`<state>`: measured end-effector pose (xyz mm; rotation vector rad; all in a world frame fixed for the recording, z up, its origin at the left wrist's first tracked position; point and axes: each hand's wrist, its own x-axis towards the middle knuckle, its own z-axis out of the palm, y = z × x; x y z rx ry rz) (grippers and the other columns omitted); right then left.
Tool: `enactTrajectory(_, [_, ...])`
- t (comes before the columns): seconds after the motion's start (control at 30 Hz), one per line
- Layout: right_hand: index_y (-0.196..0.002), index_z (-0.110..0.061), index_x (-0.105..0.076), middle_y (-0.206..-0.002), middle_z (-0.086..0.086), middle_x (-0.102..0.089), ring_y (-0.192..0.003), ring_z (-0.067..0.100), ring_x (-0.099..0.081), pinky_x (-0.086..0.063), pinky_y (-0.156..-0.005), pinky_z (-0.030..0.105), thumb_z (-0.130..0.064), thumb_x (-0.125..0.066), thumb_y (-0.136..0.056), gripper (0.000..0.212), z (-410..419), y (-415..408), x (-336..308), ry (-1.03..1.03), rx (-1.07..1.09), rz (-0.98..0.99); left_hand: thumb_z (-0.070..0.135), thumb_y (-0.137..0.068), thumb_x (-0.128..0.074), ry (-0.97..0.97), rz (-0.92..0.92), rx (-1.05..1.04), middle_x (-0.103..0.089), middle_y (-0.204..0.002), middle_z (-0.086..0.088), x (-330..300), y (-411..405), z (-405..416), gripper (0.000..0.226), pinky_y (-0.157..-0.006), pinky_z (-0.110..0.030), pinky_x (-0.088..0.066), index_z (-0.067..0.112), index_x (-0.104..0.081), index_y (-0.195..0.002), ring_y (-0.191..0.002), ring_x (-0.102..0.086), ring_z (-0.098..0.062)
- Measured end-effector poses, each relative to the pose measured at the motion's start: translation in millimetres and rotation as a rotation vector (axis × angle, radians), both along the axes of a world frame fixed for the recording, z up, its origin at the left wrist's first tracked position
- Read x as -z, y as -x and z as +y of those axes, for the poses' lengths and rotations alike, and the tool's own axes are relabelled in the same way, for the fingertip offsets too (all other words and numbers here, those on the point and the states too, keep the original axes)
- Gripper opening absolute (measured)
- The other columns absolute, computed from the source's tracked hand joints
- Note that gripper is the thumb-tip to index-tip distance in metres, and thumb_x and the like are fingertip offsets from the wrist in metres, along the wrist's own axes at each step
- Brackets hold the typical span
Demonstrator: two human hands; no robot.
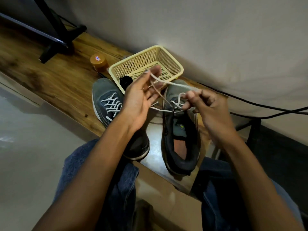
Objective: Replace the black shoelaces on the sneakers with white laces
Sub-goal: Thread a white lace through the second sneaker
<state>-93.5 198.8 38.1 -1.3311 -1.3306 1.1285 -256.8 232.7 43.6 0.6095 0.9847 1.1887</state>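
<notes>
Both hands (140,99) (206,104) pinch white lace (168,82) over rt sneaker (180,130), toe facing away.

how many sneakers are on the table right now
2: the left sneaker, already laced white, lies partly under the left hand; the right sneaker lies below the right hand, half laced.

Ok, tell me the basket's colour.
Pale yellow: the basket shows best in the head view, behind the sneakers.

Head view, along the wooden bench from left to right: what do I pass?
Black stand foot → orange-lidded jar → grey sneaker with white laces → cream plastic mesh basket → black cable.
</notes>
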Motion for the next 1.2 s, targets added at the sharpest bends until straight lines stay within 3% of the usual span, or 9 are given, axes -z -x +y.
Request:
enactTrajectory(0.13, [-0.097, -0.015, -0.066, -0.070, -0.003, -0.057, -0.063, 0.002, -0.054, -0.043, -0.057, 0.013, -0.024, -0.040, -0.103, 0.028, 3, -18, 0, 0.010, 0.069, 0.011, 0.022, -0.101, -0.045, -0.030, 0.311, -0.077, -0.070, -0.105, 0.008, 4, -1, -3, 0.024, -0.088, -0.028, -0.049, 0.023, -0.068, -0.095, -0.092, -0.063, -0.009])
enactTrajectory(0.23, [-0.104, -0.021, -0.063, -0.087, 0.001, -0.062, -0.074, 0.010, -0.058, -0.045, -0.060, 0.014, -0.018, -0.051, -0.098, 0.014, 6, -16, 9, 0.014, 0.071, -0.169, 0.019, -0.101, -0.047, -0.057, 0.298, -0.030, -0.068, -0.097, 0.003, 1, -10, -7, 0.021, -0.071, -0.019, -0.053, 0.017, -0.067, -0.097, -0.083, -0.063, -0.012])
enactTrajectory(0.4, [-0.108, -0.021, -0.065, -0.109, 0.000, -0.059, -0.096, 0.013, -0.056, -0.039, -0.073, 0.007, -0.022, -0.065, -0.090, 0.018, 7, -6, 21, 0.009, -0.059, -0.433, 0.022, -0.100, -0.049, -0.064, 0.320, 0.026, -0.068, -0.097, 0.005, 0, -14, -7, 0.021, -0.072, -0.021, -0.055, 0.016, -0.067, -0.107, -0.084, -0.068, -0.013])
enactTrajectory(0.53, [-0.107, -0.022, -0.068, -0.104, -0.005, -0.052, -0.110, 0.023, -0.048, -0.041, -0.093, 0.042, -0.030, -0.067, -0.087, 0.021, 7, 2, 26, -0.012, -0.113, -0.607, 0.021, -0.100, -0.048, -0.049, 0.259, 0.044, -0.068, -0.098, 0.004, -1, -16, -7, 0.020, -0.082, -0.029, -0.056, 0.019, -0.067, -0.104, -0.085, -0.069, -0.013])
enactTrajectory(0.63, [-0.105, -0.023, -0.067, -0.108, -0.002, -0.055, -0.113, 0.026, -0.044, -0.037, -0.094, 0.046, -0.029, -0.063, -0.090, 0.017, 8, 8, 29, 0.009, -0.068, -0.695, 0.023, -0.101, -0.046, -0.031, 0.226, 0.037, -0.068, -0.096, 0.005, 0, -16, -7, 0.022, -0.086, -0.033, -0.056, 0.019, -0.067, -0.103, -0.084, -0.070, -0.012])
enactTrajectory(0.8, [-0.081, -0.032, -0.058, -0.086, -0.011, -0.059, -0.098, 0.024, -0.055, -0.044, -0.087, 0.049, -0.025, -0.064, -0.088, 0.011, 11, 7, 33, -0.018, 0.071, -0.568, 0.023, -0.100, -0.046, 0.001, 0.316, -0.093, -0.068, -0.092, 0.007, 2, -13, -5, 0.023, -0.077, -0.026, -0.055, 0.019, -0.066, -0.090, -0.081, -0.068, -0.010])
enactTrajectory(1.0, [-0.095, -0.019, -0.066, -0.083, -0.006, -0.066, -0.072, -0.005, -0.058, -0.048, -0.071, 0.011, -0.011, -0.056, -0.095, 0.013, 17, -13, 21, -0.016, 0.328, -0.237, 0.037, -0.089, -0.057, -0.053, 0.698, -0.245, -0.063, -0.086, -0.001, 14, -8, -7, 0.015, -0.075, -0.038, -0.048, 0.024, -0.061, -0.082, -0.079, -0.061, -0.020])
enactTrajectory(1.13, [-0.109, -0.019, -0.065, -0.088, -0.007, -0.067, -0.072, -0.008, -0.058, -0.043, -0.063, 0.005, -0.006, -0.048, -0.098, 0.024, 15, -17, 13, 0.043, 0.234, -0.207, 0.033, -0.084, -0.062, -0.389, 1.069, -0.342, -0.055, -0.100, 0.014, 12, -14, -10, 0.024, -0.084, -0.040, -0.047, 0.020, -0.054, -0.102, -0.099, -0.054, -0.017])
enactTrajectory(1.2, [-0.107, -0.016, -0.063, -0.088, -0.006, -0.069, -0.071, -0.008, -0.062, -0.046, -0.064, 0.006, -0.004, -0.050, -0.097, 0.020, 11, -16, 9, 0.043, 0.140, -0.196, 0.032, -0.082, -0.062, -0.596, 1.186, -0.186, -0.057, -0.109, 0.017, 12, -19, -11, 0.032, -0.091, -0.038, -0.040, 0.023, -0.058, -0.113, -0.110, -0.047, -0.014])
